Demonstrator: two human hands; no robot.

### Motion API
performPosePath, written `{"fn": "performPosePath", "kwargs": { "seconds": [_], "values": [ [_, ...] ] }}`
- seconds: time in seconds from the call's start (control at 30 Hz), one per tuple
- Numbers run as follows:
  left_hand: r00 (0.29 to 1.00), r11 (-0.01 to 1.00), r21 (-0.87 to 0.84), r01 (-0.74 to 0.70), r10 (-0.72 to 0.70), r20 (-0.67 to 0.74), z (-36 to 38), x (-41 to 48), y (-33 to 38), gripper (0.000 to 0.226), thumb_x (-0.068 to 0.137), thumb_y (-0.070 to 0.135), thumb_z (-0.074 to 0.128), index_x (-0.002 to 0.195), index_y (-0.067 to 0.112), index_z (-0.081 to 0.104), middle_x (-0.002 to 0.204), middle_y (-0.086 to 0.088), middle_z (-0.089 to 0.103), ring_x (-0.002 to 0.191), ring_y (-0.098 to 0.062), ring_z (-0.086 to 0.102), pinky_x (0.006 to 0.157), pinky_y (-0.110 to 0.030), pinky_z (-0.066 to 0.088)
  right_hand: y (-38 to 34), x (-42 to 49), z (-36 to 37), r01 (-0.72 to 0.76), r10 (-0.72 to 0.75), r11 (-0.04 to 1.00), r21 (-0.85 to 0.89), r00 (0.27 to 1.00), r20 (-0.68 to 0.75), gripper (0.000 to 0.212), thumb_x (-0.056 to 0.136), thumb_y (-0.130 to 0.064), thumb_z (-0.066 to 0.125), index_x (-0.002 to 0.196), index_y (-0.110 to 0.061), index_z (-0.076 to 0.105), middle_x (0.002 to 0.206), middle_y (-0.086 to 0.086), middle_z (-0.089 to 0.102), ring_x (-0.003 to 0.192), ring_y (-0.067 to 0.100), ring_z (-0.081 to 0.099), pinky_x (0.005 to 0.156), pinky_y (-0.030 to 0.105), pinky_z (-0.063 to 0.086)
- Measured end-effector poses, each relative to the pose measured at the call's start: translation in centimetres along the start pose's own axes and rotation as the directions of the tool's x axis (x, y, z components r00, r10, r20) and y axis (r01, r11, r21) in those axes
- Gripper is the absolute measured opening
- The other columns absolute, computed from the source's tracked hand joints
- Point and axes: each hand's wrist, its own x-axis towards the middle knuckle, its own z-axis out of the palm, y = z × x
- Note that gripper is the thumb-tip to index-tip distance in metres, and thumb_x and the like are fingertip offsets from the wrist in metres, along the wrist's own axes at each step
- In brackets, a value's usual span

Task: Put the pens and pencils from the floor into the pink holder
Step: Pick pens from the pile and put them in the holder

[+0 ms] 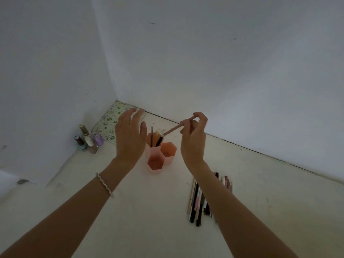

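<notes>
The pink holder of three hexagonal cups stands on the pale floor between my hands. Its back cup holds a few pens and pencils; the two front cups look empty. My right hand pinches a pink pencil that slants down to the left, its dark tip just over the back cup. Left of the holder, my left hand hovers with fingers spread and nothing in it. A row of several pens and pencils lies on the floor at the right, partly hidden under my right forearm.
Several nail polish bottles stand near the room corner at the left. A floral patterned pouch lies in the corner behind my left hand. White walls close in on the left and at the back.
</notes>
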Motion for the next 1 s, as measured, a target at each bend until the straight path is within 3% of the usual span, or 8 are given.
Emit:
{"fn": "performPosePath", "kwargs": {
  "seconds": [0.13, 0.27, 0.43, 0.5, 0.6, 0.7, 0.87, 1.0],
  "values": [
    [0.998, 0.993, -0.115, -0.037, 0.032, -0.050, -1.3, 0.7, 1.1, 0.034, 0.092, 0.007, 0.051, 0.126, 0.007, 0.059, 0.130, -0.011, 0.057, 0.125, -0.027, 0.047, 0.106, -0.038, 0.035, 0.5, -1.3, 2.0, 0.088, -0.043, 0.960, -0.265, 0.984, 0.170, 0.018, 0.102, -0.022, 0.042, 0.116, -0.029, 0.035, 0.081, -0.001, 0.069, 0.061, 0.015, 0.064, 0.058, 0.033, 0.053],
    [1.000, 0.973, -0.231, -0.011, 0.005, -0.025, -1.5, 0.4, 3.1, 0.032, 0.090, 0.004, 0.051, 0.121, 0.008, 0.059, 0.123, -0.007, 0.057, 0.117, -0.021, 0.051, 0.102, -0.031, 0.039, 1.5, -2.6, 2.3, 0.270, -0.113, 0.869, -0.414, 0.924, 0.365, 0.019, 0.100, -0.024, 0.045, 0.113, -0.017, 0.058, 0.104, 0.002, 0.069, 0.086, 0.021, 0.066, 0.077, 0.037, 0.054],
    [0.987, 0.950, -0.313, 0.015, 0.036, 0.156, 0.8, -2.0, 7.0, 0.024, 0.092, 0.007, 0.052, 0.111, 0.018, 0.061, 0.103, 0.009, 0.059, 0.090, -0.008, 0.060, 0.083, -0.024, 0.050, 2.4, -1.7, -1.3, 0.104, -0.072, 0.929, -0.354, 0.992, 0.104, 0.026, 0.098, -0.014, 0.046, 0.121, -0.014, 0.057, 0.112, 0.000, 0.067, 0.088, 0.013, 0.064, 0.076, 0.027, 0.050],
    [0.928, 0.965, -0.259, 0.047, 0.054, 0.369, 3.2, -3.9, 8.8, 0.019, 0.091, 0.009, 0.054, 0.106, 0.019, 0.062, 0.098, 0.009, 0.062, 0.085, -0.009, 0.062, 0.081, -0.025, 0.049, 3.0, -1.0, -3.7, 0.014, 0.004, 0.937, -0.349, 0.999, 0.052, 0.027, 0.098, -0.012, 0.045, 0.122, -0.015, 0.055, 0.107, -0.002, 0.066, 0.087, 0.011, 0.061, 0.073, 0.023, 0.046],
    [0.728, 0.995, -0.047, 0.089, -0.033, 0.685, 7.1, -7.7, 10.0, 0.022, 0.091, 0.008, 0.052, 0.110, 0.014, 0.061, 0.109, -0.002, 0.067, 0.094, -0.015, 0.064, 0.085, -0.028, 0.051, 4.0, -0.6, -7.0, -0.092, 0.110, 0.935, -0.342, 0.993, 0.033, 0.030, 0.093, -0.007, 0.045, 0.119, -0.017, 0.056, 0.100, -0.004, 0.065, 0.080, 0.010, 0.059, 0.070, 0.023, 0.045],
    [0.585, 0.991, 0.114, 0.064, -0.130, 0.800, 10.0, -10.8, 10.1, 0.026, 0.094, 0.008, 0.045, 0.118, 0.007, 0.054, 0.122, -0.010, 0.059, 0.111, -0.026, 0.059, 0.092, -0.033, 0.048, 5.6, -0.9, -9.8, -0.147, 0.175, 0.915, -0.377, 0.984, 0.041, 0.031, 0.090, -0.005, 0.045, 0.115, -0.019, 0.058, 0.094, -0.007, 0.064, 0.073, 0.009, 0.058, 0.066, 0.022, 0.043],
    [0.572, 0.983, 0.183, -0.006, -0.147, 0.807, 12.6, -12.3, 9.9, 0.025, 0.099, 0.010, 0.040, 0.123, 0.003, 0.047, 0.122, -0.014, 0.059, 0.110, -0.029, 0.060, 0.088, -0.034, 0.047, 8.2, -2.0, -13.2, -0.186, 0.230, 0.882, -0.433, 0.972, 0.052, 0.028, 0.092, -0.006, 0.046, 0.113, -0.020, 0.058, 0.086, -0.014, 0.062, 0.059, 0.005, 0.054, 0.060, 0.019, 0.042],
    [0.545, 0.961, 0.219, 0.168, -0.276, 0.792, 13.8, -12.0, 9.7, 0.020, 0.091, 0.001, 0.049, 0.108, -0.002, 0.059, 0.111, -0.017, 0.065, 0.100, -0.031, 0.065, 0.080, -0.034, 0.051, 9.2, -2.2, -13.9, -0.254, 0.299, 0.877, -0.407, 0.953, 0.050, 0.027, 0.093, -0.005, 0.044, 0.112, -0.019, 0.058, 0.083, -0.007, 0.065, 0.054, 0.012, 0.053, 0.060, 0.033, 0.051]
  ]
}}
